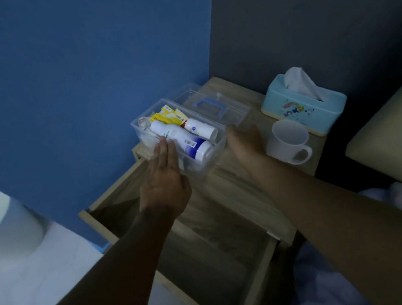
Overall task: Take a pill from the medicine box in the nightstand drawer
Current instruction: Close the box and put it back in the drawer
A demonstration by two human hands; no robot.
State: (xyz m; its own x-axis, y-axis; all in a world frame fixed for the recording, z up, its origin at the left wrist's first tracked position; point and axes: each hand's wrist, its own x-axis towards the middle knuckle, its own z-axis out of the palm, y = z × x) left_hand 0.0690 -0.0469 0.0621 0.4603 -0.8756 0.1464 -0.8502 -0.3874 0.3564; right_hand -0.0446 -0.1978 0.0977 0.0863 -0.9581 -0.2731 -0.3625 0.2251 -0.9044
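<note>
A clear plastic medicine box stands open on the wooden nightstand top. Inside lie two white bottles, a yellow packet and small items. Its clear lid with a blue handle lies just behind it. My left hand rests flat against the box's left side, fingers straight and together. My right hand is at the box's right side; its fingers are hidden, so its hold is unclear. The nightstand drawer below is pulled out and looks bare inside.
A white mug stands right of the box, a light blue tissue box behind it. A blue wall is at the left, a dark wall behind. Bedding and a pale headboard lie at right, a white object at left.
</note>
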